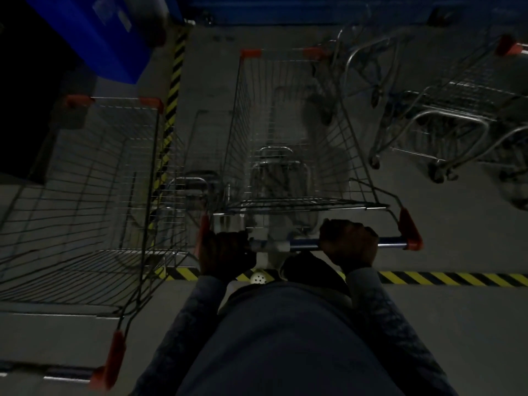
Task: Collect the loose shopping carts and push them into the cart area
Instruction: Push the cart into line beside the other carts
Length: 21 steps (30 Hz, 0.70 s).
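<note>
A dim concrete floor seen from above. At far left, a blue bin [94, 30]. Beside it an empty wire cart [85, 181] stands parked, its basket close along a yellow-black hazard stripe [171, 110]. In the centre, the pushed cart [288, 132]: the left hand [225, 252] and right hand [347, 242] are both closed around its blue handle [303, 243]. At right, what seem to be nested carts [445, 115], too dark to count. The step looks like wheeling this cart across the marked line; next it likely needs steering right, toward those carts. Open floor lies ahead, tight on the left.
</note>
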Each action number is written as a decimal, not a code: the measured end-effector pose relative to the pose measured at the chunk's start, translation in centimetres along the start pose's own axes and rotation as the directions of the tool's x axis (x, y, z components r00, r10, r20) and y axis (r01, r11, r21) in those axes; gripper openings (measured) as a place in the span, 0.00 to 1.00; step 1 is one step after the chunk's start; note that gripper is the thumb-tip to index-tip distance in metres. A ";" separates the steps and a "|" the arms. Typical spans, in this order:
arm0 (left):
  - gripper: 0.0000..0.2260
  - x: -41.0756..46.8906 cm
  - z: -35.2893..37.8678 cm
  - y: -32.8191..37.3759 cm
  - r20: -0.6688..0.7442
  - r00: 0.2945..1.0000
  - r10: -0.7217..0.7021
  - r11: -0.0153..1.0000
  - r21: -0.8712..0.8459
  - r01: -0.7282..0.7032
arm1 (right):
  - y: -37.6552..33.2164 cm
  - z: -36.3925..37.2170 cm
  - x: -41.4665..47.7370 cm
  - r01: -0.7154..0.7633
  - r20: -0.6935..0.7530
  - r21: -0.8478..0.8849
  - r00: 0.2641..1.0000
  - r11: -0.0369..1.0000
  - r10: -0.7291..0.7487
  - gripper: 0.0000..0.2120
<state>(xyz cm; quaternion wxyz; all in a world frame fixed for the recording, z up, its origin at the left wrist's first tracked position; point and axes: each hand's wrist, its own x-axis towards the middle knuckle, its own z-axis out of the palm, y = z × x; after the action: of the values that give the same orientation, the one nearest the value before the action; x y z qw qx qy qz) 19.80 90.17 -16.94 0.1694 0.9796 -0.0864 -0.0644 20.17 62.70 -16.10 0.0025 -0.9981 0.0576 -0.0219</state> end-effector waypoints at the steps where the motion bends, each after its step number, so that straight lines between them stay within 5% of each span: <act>1: 0.13 0.9 -0.4 0.1 0.032 0.999 -0.004 0.995 0.098 0.001 | -0.1 0.2 0.7 -0.009 0.006 0.001 1.000 1.000 0.009 0.22; 2: 0.14 2.2 -0.2 -0.1 -0.039 0.999 0.033 0.980 0.196 -0.024 | -0.3 0.5 1.6 -0.036 0.030 0.005 0.999 0.999 0.036 0.23; 8: 0.19 12.5 -2.7 0.4 0.251 0.961 -0.113 0.918 0.396 0.005 | -0.7 0.2 10.4 -0.088 0.162 0.014 0.983 0.996 0.085 0.15; 14: 0.16 25.0 -3.3 1.6 0.132 0.991 0.005 0.924 0.379 -0.055 | 1.4 0.7 23.5 -0.172 0.102 0.010 0.980 0.985 0.170 0.20; 21: 0.18 39.0 -5.5 2.3 0.184 0.981 0.063 0.909 0.396 -0.133 | 2.5 0.3 37.4 -0.147 0.180 0.089 0.975 0.985 0.129 0.25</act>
<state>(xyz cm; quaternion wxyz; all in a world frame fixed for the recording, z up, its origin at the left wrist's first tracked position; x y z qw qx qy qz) 58.45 82.39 -14.78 -0.0428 0.9789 -0.1610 -0.1183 56.99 55.88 -14.81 0.0599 -0.9883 0.1253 0.0625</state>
